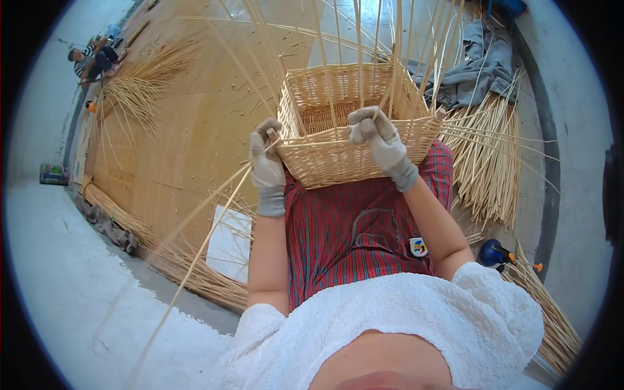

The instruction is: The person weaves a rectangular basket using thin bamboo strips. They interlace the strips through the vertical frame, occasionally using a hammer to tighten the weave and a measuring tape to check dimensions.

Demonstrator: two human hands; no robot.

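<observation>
A rectangular woven wicker basket [338, 162] rests on my lap, with tall thin upright rods [359, 52] standing from its walls. My gloved left hand [266, 170] is at the near left corner, fingers closed on a long pale wicker rod [207, 252] that trails down to the lower left. A thicker corner stick [272, 134] shows beside those fingers. My gloved right hand [382, 140] is closed at the near rim, right of its middle. A rod appears to be pinched there, though the fingers partly hide it.
Bundles of loose rods lie right [487, 169], lower right and lower left. Grey cloth [481, 65] covers part of the right bundle. A white sheet [229, 244] lies left of my lap; a dark blue tool [495, 253] lies right. Another person [96, 60] sits far left.
</observation>
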